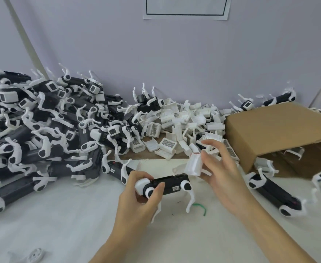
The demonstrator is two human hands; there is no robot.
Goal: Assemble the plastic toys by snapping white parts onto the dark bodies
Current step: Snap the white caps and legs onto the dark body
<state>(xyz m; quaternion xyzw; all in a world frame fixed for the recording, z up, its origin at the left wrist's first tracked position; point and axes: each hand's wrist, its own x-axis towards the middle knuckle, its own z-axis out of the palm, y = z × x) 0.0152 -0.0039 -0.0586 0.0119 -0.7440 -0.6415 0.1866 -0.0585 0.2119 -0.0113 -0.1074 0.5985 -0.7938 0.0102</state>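
The left hand [136, 188] has its grip curled round the left end of a dark body [167, 184], thumb over the white wheel-like joint, holding it level above the table [79, 224] near the front middle. The right hand [218, 168] pinches a white part [193, 165] between thumb and fingers, just above and to the right of the body's free end; part and body look close but not yet joined.

The main risk, as I judge it, is misalignment. The part is held tilted, and if it is pressed on at that angle its clips may catch on one side only, so that it sits crooked or a tab bends. The body is gripped at one end only, so a push on the far end could lever it down in the left hand; its thin white legs [191, 199] hang just above the table and could flex or snap if driven into it.

A slip could also send the part into the heap of loose white parts [184, 126] at the back, beside the cardboard box [269, 133], or among the finished toys [41, 130] piled along the left edge.
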